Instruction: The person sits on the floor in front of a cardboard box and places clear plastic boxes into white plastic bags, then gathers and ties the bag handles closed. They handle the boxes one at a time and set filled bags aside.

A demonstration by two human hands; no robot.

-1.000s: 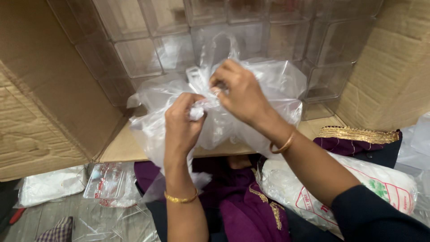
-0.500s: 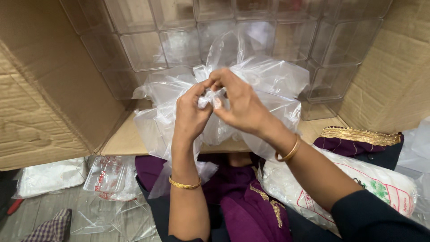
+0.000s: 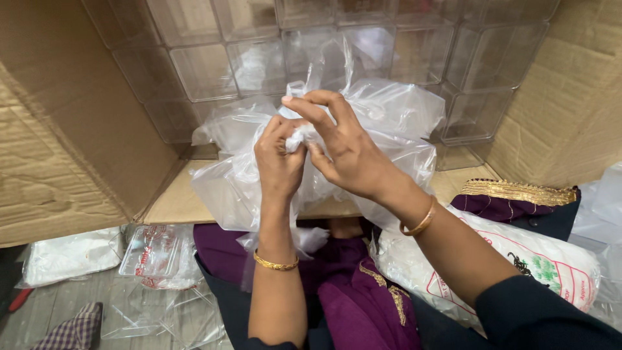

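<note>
A large clear plastic bag (image 3: 395, 123) bulges in front of me, at the mouth of an open cardboard box (image 3: 78, 149). My left hand (image 3: 278, 159) is closed around the gathered neck of the bag. My right hand (image 3: 340, 146) sits just beside it, thumb and fingers pinching the same twisted plastic from the right. Both wrists wear gold bangles. What is inside the bag I cannot make out.
Several clear plastic boxes (image 3: 207, 68) are stacked at the back of the carton. On my lap lies purple cloth (image 3: 353, 298). A white printed sack (image 3: 518, 259) rests at right. A small clear container (image 3: 152, 249) and a white packet (image 3: 68, 256) lie on the floor at left.
My hands have come together at the bag's neck; the left hand rose to meet the right, and the plastic between them is now bunched tighter.
</note>
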